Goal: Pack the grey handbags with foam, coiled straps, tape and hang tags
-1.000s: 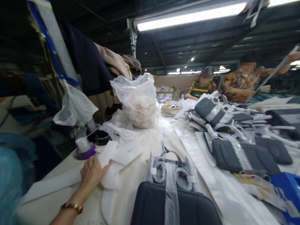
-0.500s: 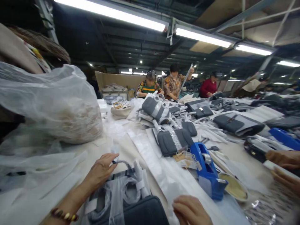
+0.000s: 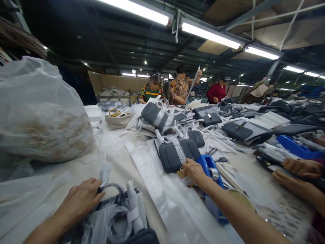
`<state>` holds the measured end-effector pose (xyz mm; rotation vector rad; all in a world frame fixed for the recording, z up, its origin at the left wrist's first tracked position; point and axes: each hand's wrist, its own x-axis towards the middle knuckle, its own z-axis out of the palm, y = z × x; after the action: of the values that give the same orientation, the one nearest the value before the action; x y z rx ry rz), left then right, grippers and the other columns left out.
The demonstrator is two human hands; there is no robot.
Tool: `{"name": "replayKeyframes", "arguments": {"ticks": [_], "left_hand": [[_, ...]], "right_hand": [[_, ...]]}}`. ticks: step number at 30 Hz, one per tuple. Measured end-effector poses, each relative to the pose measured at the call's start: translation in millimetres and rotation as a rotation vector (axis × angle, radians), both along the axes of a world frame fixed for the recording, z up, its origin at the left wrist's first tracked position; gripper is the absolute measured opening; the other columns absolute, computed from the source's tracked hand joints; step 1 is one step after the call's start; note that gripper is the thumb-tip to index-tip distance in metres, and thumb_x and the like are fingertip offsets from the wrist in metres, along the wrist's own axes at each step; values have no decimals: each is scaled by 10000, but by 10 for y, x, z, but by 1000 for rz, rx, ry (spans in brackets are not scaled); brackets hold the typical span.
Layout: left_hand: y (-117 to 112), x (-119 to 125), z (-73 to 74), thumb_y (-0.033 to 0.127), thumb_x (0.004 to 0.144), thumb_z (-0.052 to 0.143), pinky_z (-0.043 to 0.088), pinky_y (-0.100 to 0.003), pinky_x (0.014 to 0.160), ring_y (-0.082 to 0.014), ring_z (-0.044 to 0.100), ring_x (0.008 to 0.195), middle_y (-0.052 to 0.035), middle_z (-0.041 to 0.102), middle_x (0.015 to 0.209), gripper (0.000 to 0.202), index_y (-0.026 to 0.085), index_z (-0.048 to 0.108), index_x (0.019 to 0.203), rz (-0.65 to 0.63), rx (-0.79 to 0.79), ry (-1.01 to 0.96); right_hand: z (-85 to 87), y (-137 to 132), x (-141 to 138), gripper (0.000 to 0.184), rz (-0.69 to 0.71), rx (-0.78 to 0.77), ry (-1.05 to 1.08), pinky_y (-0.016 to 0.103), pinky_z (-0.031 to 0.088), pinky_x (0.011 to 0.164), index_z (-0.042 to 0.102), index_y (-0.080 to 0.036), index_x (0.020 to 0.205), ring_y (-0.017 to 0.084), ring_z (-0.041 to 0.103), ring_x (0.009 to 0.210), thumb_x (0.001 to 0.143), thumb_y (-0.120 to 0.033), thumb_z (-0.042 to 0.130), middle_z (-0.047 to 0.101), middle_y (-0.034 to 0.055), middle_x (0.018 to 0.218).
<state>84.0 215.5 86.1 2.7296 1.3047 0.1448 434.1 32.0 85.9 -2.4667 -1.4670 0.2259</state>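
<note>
My left hand (image 3: 82, 198) is closed on the end of a dark strap (image 3: 115, 187), where a small clear plastic piece (image 3: 105, 174) sticks up. That strap belongs to a dark grey bag (image 3: 142, 237) with clear-wrapped handles, lying below at the front and cut off by the picture's edge. My right hand (image 3: 194, 171) reaches forward, its fingers pinched on brown hang tags (image 3: 181, 174), mostly covered by the hand. Just right of it stands a blue tape dispenser (image 3: 207, 161). Directly behind lies a dark grey pouch (image 3: 169, 156) with clear wrap round its middle.
A big clear plastic sack (image 3: 45, 118) stands at left. Wrapped bags (image 3: 154, 113) and white strips pile up mid-table. A co-worker's hands (image 3: 299, 173) hold a dark item at right, near another blue dispenser (image 3: 296, 147). Several people work across the table.
My right hand has moved forward from the front edge to the tags beside the blue dispenser. My left hand keeps its hold on the strap. The view has shifted right.
</note>
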Motion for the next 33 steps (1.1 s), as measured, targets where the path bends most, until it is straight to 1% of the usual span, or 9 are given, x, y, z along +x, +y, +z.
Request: {"name": "replayKeyframes", "arguments": {"ticks": [3, 7, 12, 17, 20, 23, 25, 28, 33], "left_hand": [[-40, 25, 90, 425, 707, 423, 456, -414, 841, -280, 622, 937, -103, 673, 969, 336, 210, 638, 849, -32, 72, -70], [-204, 215, 286, 495, 690, 480, 478, -359, 814, -259, 636, 892, -72, 703, 936, 353, 228, 662, 832, -106, 103, -363], [-670, 747, 548, 424, 721, 484, 475, -305, 742, -211, 639, 783, -36, 713, 845, 306, 202, 687, 779, -230, -259, -577], [-1213, 1263, 635, 350, 692, 540, 440, -272, 654, -176, 608, 695, -41, 697, 743, 264, 163, 701, 787, -230, -667, -753], [-1473, 1444, 623, 304, 637, 598, 400, -235, 530, -133, 581, 593, -35, 680, 765, 317, 138, 670, 897, -120, -905, -931], [-1647, 1498, 601, 260, 556, 664, 321, -205, 427, -76, 535, 462, -38, 677, 843, 355, 130, 623, 885, -29, -1116, -1113], [-1715, 1475, 577, 241, 526, 684, 281, -191, 404, -69, 519, 417, -22, 667, 716, 320, 125, 598, 811, 13, -1209, -1201], [-1766, 1383, 530, 245, 527, 679, 270, -181, 399, -75, 516, 400, 3, 611, 541, 236, 124, 578, 704, 55, -1253, -1240], [-1806, 1168, 492, 270, 561, 674, 294, -187, 400, -74, 501, 378, -8, 602, 518, 184, 130, 570, 619, 117, -1270, -1254]], "right_hand": [[16, 61, 98, 114, -38, 98, 157, 348, 441, 795, 581, -142, 723, 161, 571, 843, 831, -175, 593, 612, 11, 855], [266, -1, 274, 139, -125, 281, 455, 249, 426, 590, 532, -149, 687, 102, 523, 568, 815, -200, 549, 570, -27, 630], [658, -174, 232, 271, -178, 497, 788, 194, 288, 417, 515, -161, 698, 54, 414, 429, 670, -404, 633, 594, -12, 588], [836, -306, -147, 432, -182, 593, 1043, 169, 241, 383, 537, -151, 657, 43, 420, 418, 468, -461, 771, 638, 28, 581], [850, -374, -444, 447, -149, 625, 1152, 166, 262, 389, 553, -144, 631, 44, 442, 423, 437, -452, 813, 670, 56, 610], [814, -437, -717, 427, -116, 648, 1235, 172, 256, 387, 572, -141, 608, 43, 426, 398, 453, -444, 830, 624, 19, 514], [771, -470, -869, 415, -107, 663, 1282, 178, 253, 388, 583, -140, 599, 44, 413, 388, 457, -435, 838, 579, -12, 463], [699, -502, -1048, 406, -110, 685, 1338, 189, 263, 399, 596, -135, 594, 44, 414, 396, 449, -416, 850, 602, -5, 512], [581, -556, -1249, 384, -117, 731, 1381, 203, 232, 409, 631, -128, 582, 48, 399, 403, 436, -401, 859, 545, -33, 475]]}}
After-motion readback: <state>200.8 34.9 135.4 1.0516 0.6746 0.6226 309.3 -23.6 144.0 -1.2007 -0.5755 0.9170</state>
